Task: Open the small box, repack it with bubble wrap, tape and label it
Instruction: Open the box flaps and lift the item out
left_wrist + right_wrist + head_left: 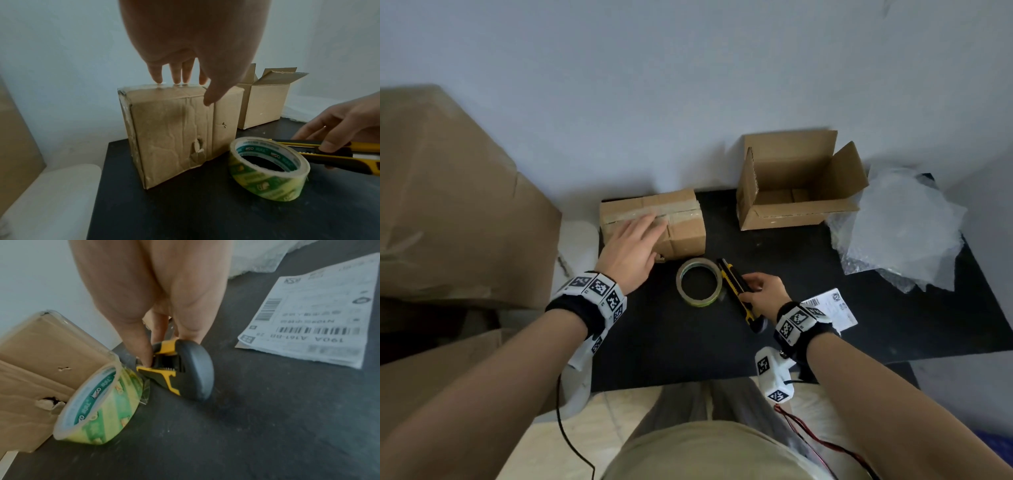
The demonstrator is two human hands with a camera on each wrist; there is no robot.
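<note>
Taped small box [654,224]: far-left on desk [791,325], your left hand [628,251] flat on top, fingers straight. Tape roll [699,281]: just before box. Utility knife [736,289]: beside roll, your right hand [765,291] gripping it.

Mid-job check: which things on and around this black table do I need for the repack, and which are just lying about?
Needed: taped small box under left hand; utility knife in right hand; tape roll; open box; bubble wrap; shipping label.

Lying about: large cartons on the left; white roll.
</note>
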